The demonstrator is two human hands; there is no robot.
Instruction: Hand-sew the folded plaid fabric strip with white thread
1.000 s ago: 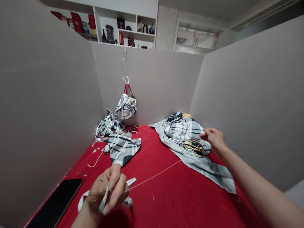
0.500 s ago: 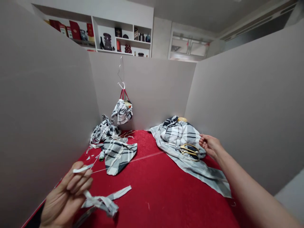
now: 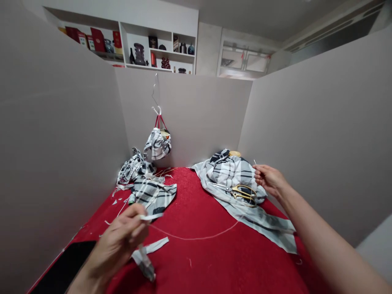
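L hand (image 3: pixel 121 239) is pinched on the white strip (image 3: pixel 152 217), near left; the strip's long axis goes approx. L–R, free end to the R. R hand (image 3: pixel 271 179), w/ fingers curled together, has a thin white piece (image 3: pixel 255 162) at its fingertips, pointing up. The thread (image 3: pixel 196 239) sags from L hand toward the R, above the red desk (image 3: pixel 229 265). Scissors (image 3: pixel 234 190) lie on plaid cloth (image 3: pixel 229 169), just L of R hand. Grey wall (image 3: pixel 330 134) bounds the R side.
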